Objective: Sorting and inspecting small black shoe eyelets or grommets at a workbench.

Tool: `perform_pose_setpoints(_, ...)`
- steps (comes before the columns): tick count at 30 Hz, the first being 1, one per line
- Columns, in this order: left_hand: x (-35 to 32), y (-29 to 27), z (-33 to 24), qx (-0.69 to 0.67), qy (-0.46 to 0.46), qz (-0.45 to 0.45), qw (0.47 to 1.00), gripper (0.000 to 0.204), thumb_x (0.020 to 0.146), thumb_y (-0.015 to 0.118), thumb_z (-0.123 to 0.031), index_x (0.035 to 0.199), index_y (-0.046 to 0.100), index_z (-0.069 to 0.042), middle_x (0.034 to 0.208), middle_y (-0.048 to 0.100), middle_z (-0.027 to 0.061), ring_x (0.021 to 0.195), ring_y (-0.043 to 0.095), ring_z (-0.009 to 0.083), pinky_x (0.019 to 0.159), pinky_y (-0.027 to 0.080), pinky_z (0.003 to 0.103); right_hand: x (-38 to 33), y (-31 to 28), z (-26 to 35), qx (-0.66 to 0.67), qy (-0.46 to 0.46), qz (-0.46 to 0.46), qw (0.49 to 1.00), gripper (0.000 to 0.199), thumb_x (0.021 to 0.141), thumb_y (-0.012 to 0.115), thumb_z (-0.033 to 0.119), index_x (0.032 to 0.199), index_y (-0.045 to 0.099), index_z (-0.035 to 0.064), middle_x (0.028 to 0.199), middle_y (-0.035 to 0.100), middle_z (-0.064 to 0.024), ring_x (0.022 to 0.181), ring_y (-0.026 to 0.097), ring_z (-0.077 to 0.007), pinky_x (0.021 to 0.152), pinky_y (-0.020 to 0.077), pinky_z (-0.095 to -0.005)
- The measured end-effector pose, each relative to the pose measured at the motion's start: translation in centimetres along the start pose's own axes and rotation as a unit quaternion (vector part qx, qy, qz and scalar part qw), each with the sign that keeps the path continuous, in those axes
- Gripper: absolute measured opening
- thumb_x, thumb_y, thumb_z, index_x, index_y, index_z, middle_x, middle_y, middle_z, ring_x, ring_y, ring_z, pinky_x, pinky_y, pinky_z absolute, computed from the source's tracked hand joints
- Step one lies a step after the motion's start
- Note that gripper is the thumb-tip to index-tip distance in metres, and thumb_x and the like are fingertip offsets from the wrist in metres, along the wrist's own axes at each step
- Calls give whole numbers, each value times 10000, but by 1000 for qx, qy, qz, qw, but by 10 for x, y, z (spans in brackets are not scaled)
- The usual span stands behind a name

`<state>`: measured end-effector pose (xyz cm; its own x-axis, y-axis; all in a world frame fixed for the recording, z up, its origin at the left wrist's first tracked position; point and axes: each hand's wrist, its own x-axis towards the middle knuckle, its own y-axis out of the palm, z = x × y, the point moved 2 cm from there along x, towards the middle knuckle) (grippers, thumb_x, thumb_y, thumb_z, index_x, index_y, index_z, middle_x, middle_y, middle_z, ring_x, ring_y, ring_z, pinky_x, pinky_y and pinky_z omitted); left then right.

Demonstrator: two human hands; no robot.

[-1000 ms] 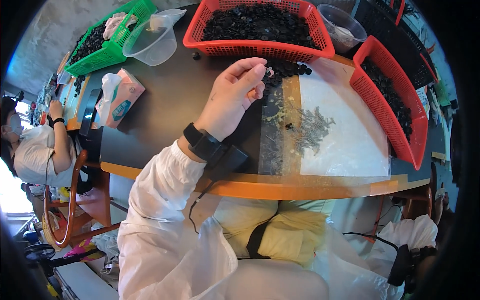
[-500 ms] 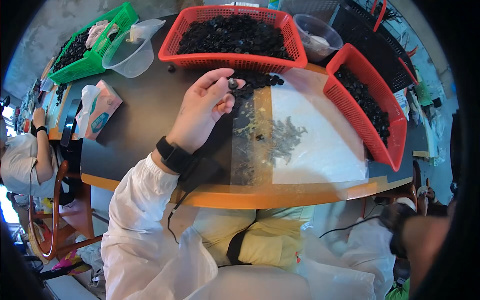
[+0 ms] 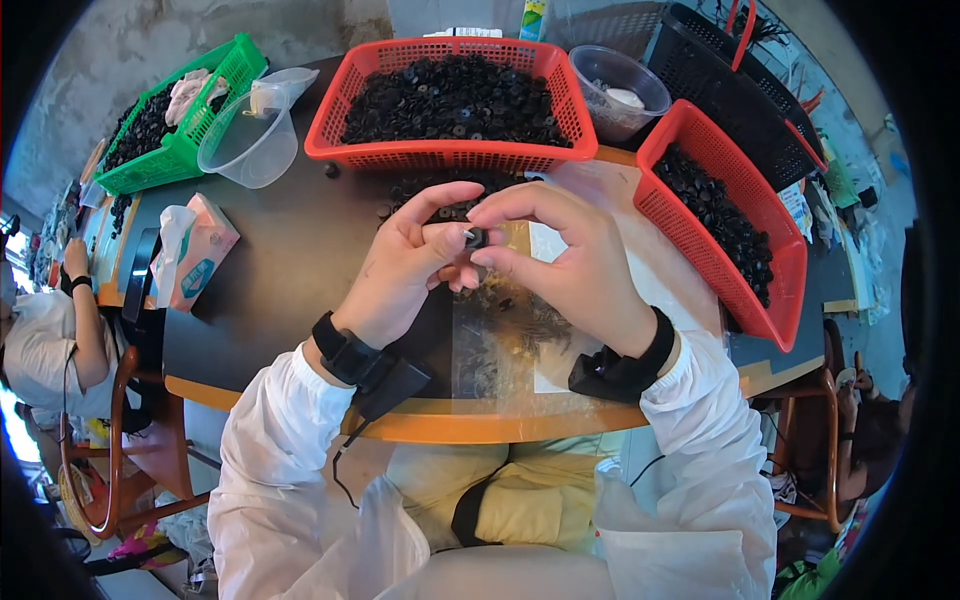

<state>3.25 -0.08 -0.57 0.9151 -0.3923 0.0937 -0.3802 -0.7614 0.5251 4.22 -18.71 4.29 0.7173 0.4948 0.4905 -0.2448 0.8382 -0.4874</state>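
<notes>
The dark surface carries a red basket heaped with black discs, beyond both hands. Nearer, the right hand reaches in with its thumb and forefinger parted around the upper and lower sides of a small black piece; whether they press on it I cannot tell. The left hand has its fingers pinched on that piece from the left, lifted above the surface in front of the basket. It looks very light and firm, perhaps rubber or plastic, so unlikely to break, though its smallness could let it twist or slip; its outer rim seems the best hold. Smallest is a pale, shiny tip at its left, probably stiff, smooth metal, better steadied between fingertip pads.
</notes>
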Motion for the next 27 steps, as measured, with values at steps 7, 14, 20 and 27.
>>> perform_pose_setpoints(7, 2, -1, -11, 253, 48, -87, 962, 308, 927, 658, -171, 1192, 581, -35, 937, 670, 33, 730, 604, 97, 682, 494, 243, -9, 3, -18, 154, 63, -54, 985, 222, 830, 729, 75, 1032, 661, 13, 974, 674, -35, 877, 641, -124, 818, 517, -270)
perform_pose_setpoints(14, -7, -20, -58, 739, 210, -48, 638, 222, 688, 788, -75, 885, 685, -67, 890, 573, 59, 914, 560, 262, 810, 466, 354, -19, -3, -61, 292, 200, -94, 930, 231, 870, 690, 28, 1091, 625, 33, 994, 642, -8, 859, 614, -70, 765, 514, -216)
perform_pose_setpoints(20, -6, -23, -48, 764, 206, -30, 610, 259, 662, 830, -234, 847, 687, -122, 902, 571, 13, 864, 544, 235, 755, 467, 354, -19, 4, -61, 315, 214, -80, 921, 222, 870, 691, 30, 1073, 601, 34, 966, 635, 0, 849, 604, -57, 754, 516, -219)
perform_pose_setpoints(27, -3, -20, -33, 791, 195, -65, 576, 247, 653, 830, -245, 805, 669, -135, 884, 577, -8, 870, 551, 225, 750, 463, 369, -19, 10, -53, 256, 185, -31, 948, 175, 855, 684, 7, 1006, 600, 32, 960, 640, 0, 907, 612, -61, 826, 518, -220)
